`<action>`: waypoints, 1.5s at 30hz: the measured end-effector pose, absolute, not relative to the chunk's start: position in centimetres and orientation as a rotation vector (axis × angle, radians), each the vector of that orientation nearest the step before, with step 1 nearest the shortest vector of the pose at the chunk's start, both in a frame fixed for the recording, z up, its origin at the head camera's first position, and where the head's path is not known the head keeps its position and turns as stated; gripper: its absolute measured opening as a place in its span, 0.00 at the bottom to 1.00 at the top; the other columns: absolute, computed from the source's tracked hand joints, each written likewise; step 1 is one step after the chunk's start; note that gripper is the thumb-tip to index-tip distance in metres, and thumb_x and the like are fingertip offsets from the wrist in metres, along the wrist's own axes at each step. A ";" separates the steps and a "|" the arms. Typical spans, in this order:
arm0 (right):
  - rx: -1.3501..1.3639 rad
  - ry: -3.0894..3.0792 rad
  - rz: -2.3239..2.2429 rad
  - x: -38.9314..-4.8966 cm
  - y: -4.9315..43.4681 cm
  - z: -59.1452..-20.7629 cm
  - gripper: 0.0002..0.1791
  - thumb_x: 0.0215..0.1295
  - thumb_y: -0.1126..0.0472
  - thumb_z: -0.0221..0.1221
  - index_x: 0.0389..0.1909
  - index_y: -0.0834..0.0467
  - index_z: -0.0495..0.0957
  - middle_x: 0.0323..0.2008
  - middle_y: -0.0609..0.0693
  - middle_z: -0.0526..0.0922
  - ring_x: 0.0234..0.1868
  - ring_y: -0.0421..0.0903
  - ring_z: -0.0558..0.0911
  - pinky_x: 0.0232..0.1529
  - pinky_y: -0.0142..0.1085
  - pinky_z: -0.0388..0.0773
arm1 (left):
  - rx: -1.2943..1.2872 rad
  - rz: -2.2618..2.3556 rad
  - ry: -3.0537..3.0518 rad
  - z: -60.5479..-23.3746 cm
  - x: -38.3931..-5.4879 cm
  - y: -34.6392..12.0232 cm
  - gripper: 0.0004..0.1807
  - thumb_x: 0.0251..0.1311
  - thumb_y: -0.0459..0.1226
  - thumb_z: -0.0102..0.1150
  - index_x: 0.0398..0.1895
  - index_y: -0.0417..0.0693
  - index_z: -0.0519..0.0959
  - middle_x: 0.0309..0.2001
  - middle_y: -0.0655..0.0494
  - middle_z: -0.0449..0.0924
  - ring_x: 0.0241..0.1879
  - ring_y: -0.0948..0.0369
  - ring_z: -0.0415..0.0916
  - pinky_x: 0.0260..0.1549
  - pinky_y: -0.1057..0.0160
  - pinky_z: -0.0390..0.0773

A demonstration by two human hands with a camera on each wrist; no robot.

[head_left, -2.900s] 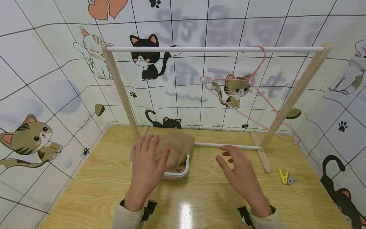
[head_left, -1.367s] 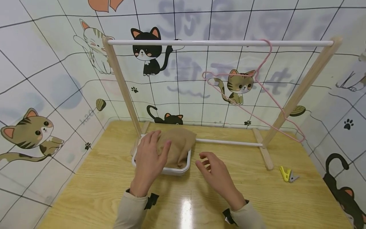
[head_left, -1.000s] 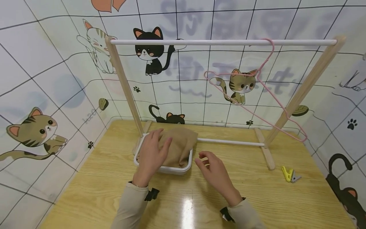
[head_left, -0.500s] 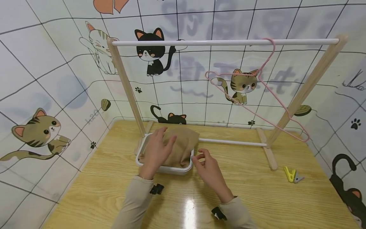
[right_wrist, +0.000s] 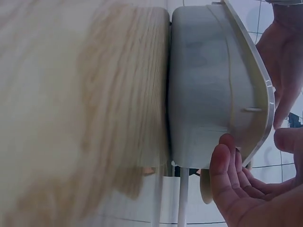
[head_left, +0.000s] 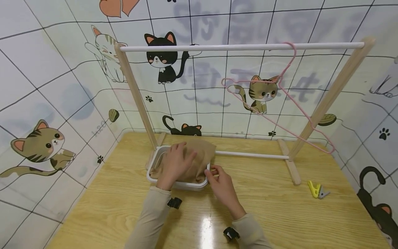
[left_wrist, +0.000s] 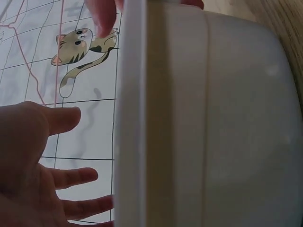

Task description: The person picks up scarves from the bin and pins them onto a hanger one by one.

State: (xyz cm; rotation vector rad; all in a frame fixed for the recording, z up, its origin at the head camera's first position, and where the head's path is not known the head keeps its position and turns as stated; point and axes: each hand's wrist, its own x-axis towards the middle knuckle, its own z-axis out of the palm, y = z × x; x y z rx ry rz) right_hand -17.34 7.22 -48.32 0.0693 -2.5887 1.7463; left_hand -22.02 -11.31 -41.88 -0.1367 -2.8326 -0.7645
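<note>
A white plastic basin (head_left: 189, 186) stands on the table, filled with a crumpled tan cloth (head_left: 199, 157). Over the cloth's left side lies my left hand (head_left: 177, 162), its fingers loosely bent; in the left wrist view, the fingers and thumb (left_wrist: 64, 120) are spread apart above the basin's rim. My right hand (head_left: 222, 185) is at the basin's right front corner. In the right wrist view, its extended fingers (right_wrist: 227, 161) reach the outer wall below the rim, while the thumb (right_wrist: 286, 141) stays above and apart from the rim.
Behind the basin stands a wooden rack (head_left: 331, 100) with a white top bar (head_left: 202, 48) and a low bar (head_left: 252, 154). A pink hanger (head_left: 281, 81) hangs toward the right. Yellow and grey clips (head_left: 314, 189) lie on the table (head_left: 280, 221) at right. Cat-patterned sheeting surrounds it.
My right hand has moved left from over the table to the basin's right front corner. My left hand has shifted slightly right over the cloth. The basin stays in place.
</note>
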 end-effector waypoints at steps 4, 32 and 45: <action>0.055 -2.585 1.745 -17.5 7.1 -48.5 0.24 0.74 0.45 0.59 0.61 0.59 0.77 0.43 0.53 0.85 0.39 0.43 0.85 0.38 0.38 0.81 | -0.173 -0.829 -2.841 -42.5 -22.5 -11.1 0.35 0.71 0.54 0.57 0.71 0.38 0.69 0.66 0.30 0.68 0.69 0.36 0.63 0.65 0.32 0.62; 0.154 -2.514 1.959 -17.7 7.1 -48.5 0.21 0.76 0.56 0.58 0.61 0.65 0.75 0.41 0.58 0.81 0.34 0.55 0.88 0.35 0.45 0.85 | -0.207 -0.633 -3.046 -43.6 -24.9 -10.0 0.53 0.53 0.43 0.79 0.77 0.37 0.57 0.65 0.25 0.62 0.41 0.35 0.82 0.41 0.40 0.83; 0.179 -2.515 1.972 -17.7 7.2 -48.6 0.22 0.76 0.57 0.58 0.62 0.67 0.73 0.42 0.59 0.81 0.33 0.54 0.88 0.35 0.46 0.86 | -0.372 -0.466 -2.891 -44.5 -25.1 -10.2 0.30 0.65 0.22 0.55 0.71 0.37 0.67 0.57 0.33 0.75 0.47 0.38 0.81 0.41 0.42 0.83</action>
